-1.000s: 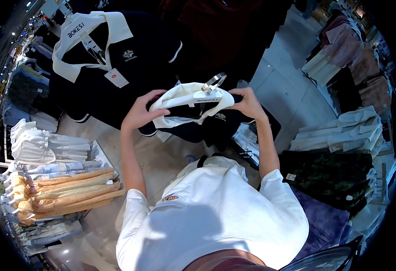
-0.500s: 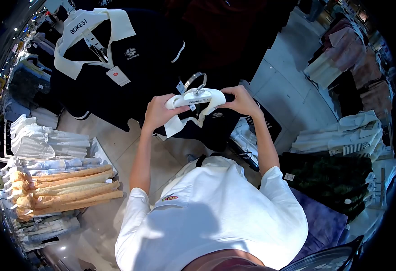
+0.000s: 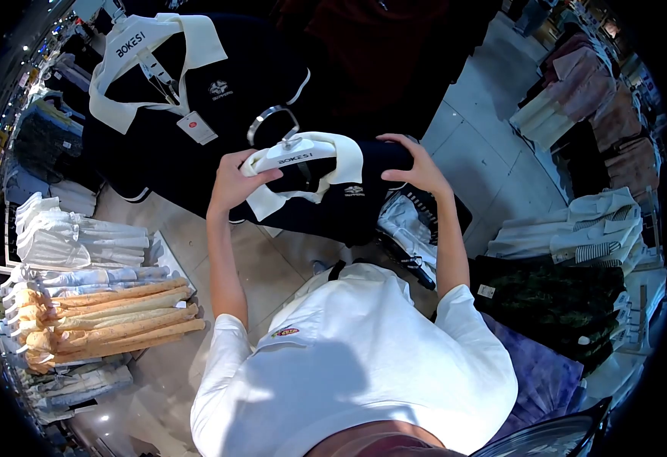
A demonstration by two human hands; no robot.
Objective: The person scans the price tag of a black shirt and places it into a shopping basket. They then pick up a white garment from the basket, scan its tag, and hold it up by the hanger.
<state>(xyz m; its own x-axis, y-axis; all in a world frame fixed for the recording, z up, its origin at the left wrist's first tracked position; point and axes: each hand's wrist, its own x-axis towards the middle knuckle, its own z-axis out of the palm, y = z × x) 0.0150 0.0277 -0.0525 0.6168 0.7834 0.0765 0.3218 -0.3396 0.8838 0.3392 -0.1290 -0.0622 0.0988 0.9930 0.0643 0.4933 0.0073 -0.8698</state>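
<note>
A dark navy polo shirt [image 3: 303, 212] with a white collar hangs on a white hanger [image 3: 300, 153] lettered BOKESI, its metal hook curving upward. My left hand [image 3: 236, 181] is closed on the collar side of the shirt, thumb lying over the white collar. At the opposite shoulder, my right hand [image 3: 420, 169] has its thumb and fingers around the dark cloth. A small light emblem shows on the shirt's chest. Behind it, to the upper left, hangs a matching navy polo shirt [image 3: 261, 72] with a white collar and a paper tag [image 3: 197, 128].
Peach garments [image 3: 113, 320] and white garments [image 3: 82, 232] hang on a rack at left. On the right are white tops [image 3: 569, 228] and a dark green garment [image 3: 554, 301]. A maroon garment [image 3: 379, 57] hangs at the back. Tiled floor [image 3: 478, 145] runs between the racks.
My hands have moved apart, the left one leftward. The held polo shirt has shifted left and its collar is spread wider, with the chest emblem now plainly visible.
</note>
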